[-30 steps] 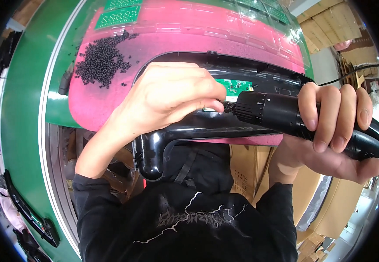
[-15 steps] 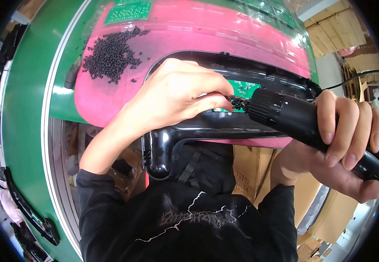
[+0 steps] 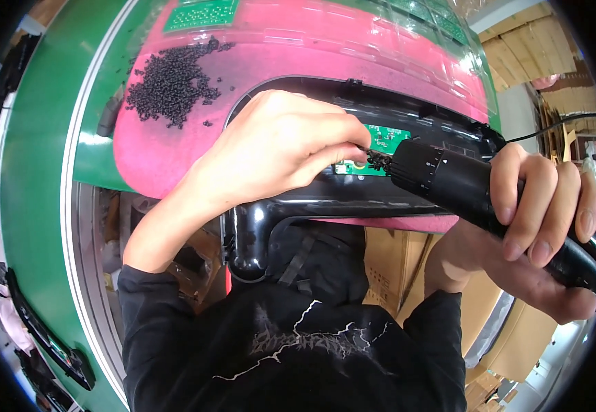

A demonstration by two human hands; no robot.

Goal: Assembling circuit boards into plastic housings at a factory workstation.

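Observation:
My right hand (image 3: 542,213) is wrapped around a black electric screwdriver (image 3: 459,180) with a ribbed collar. Its nose points left, and a clump of small black screws (image 3: 380,162) clings there. My left hand (image 3: 281,141) comes in from the left, thumb and forefinger pinched at the edge of that clump; whether they grip a screw or the bit is hidden. Beneath both hands lies a glossy black plastic housing (image 3: 325,206), a green circuit board (image 3: 391,139) inside it. The screwdriver nose and my fingertips cover part of the board.
A heap of black screws (image 3: 171,88) lies on the pink mat (image 3: 157,161), left of the housing. Behind are a clear plastic tray (image 3: 353,41) and green boards (image 3: 202,15). Cardboard boxes (image 3: 391,264) stand below the bench edge, and a cable (image 3: 559,122) runs at right.
My left fingertips have shifted slightly right, staying at the screw clump. The fingers of my right hand have moved a little on the screwdriver, whose collar appears slightly turned.

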